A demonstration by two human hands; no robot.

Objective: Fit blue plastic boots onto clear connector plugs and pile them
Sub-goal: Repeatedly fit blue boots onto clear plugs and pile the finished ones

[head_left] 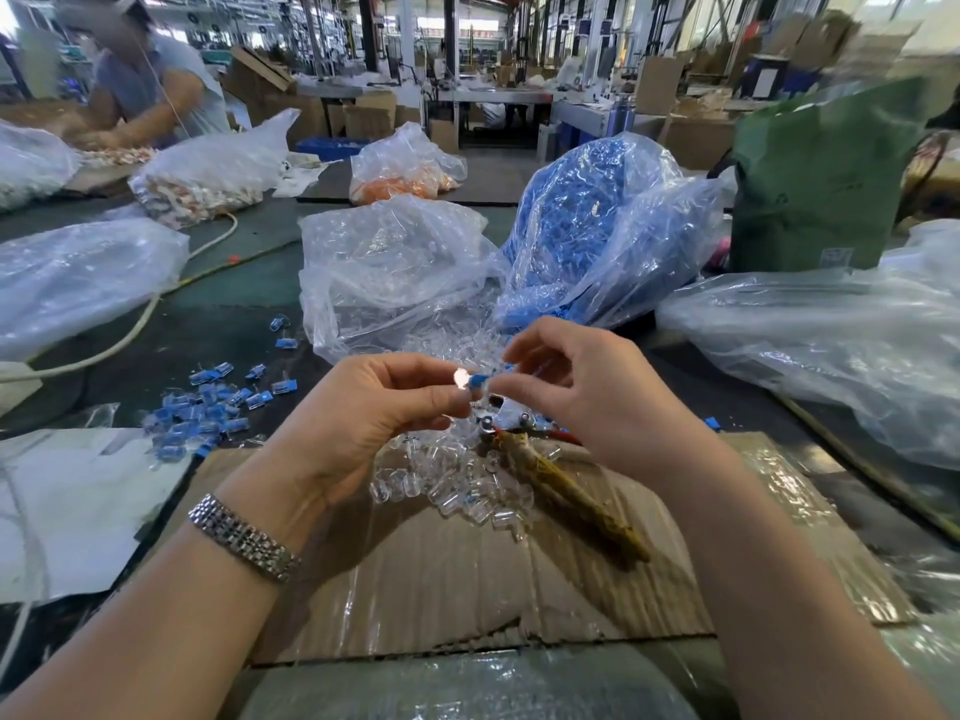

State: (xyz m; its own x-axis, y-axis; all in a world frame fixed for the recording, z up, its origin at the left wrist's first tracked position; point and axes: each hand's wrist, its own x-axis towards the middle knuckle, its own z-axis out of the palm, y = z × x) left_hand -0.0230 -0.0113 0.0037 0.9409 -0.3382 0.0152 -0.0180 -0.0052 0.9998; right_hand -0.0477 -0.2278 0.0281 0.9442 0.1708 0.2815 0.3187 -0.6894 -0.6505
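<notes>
My left hand (369,407) pinches a clear connector plug (460,378) between thumb and fingertips. My right hand (582,387) pinches a blue boot (476,381) that meets the plug's end. Both hands hover above a heap of loose clear plugs (452,475) on a cardboard sheet (467,579). A pile of finished blue-and-clear pieces (208,407) lies to the left on the dark table. A clear bag of plugs (395,272) and a bag of blue boots (587,231) stand behind my hands.
A tool with a worn yellow handle (566,491) lies on the cardboard under my right hand. Big plastic bags lie at the left (78,278) and right (831,345). A green bag (821,184) stands at the back right. Another person (145,80) works at the far left.
</notes>
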